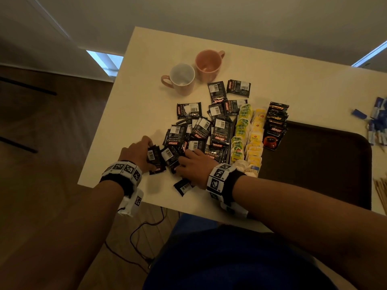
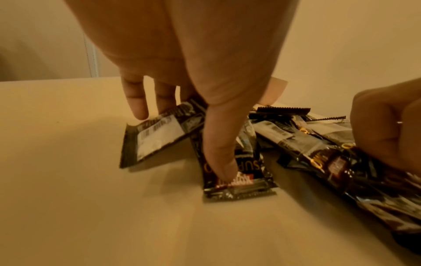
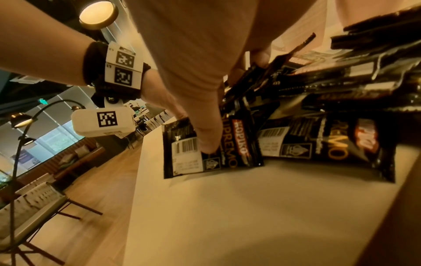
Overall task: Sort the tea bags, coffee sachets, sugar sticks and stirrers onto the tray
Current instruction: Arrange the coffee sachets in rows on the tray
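The fingers (image 2: 218, 162) of the left hand (image 1: 138, 152) are bent around a few black coffee sachets (image 1: 156, 156) – one fingertip is pressed flat on a sachet while another sachet is tipped up behind it. The right hand (image 1: 195, 164) is curled over more sachets just beside, and some are pinched under its fingers (image 3: 208, 142). The coffee step seems to be in hand: the loose pile (image 1: 201, 130) is being gathered on the pale surface (image 1: 134, 101). The pile is spread from the fingers toward the dark tray (image 1: 326, 164), where rows of tea bags (image 1: 249, 135) and a short row of sachets (image 1: 275, 124) are laid at its left edge. Next, a neat stack probably has to be squared up and carried right to the tray – without slippery packets being dropped.
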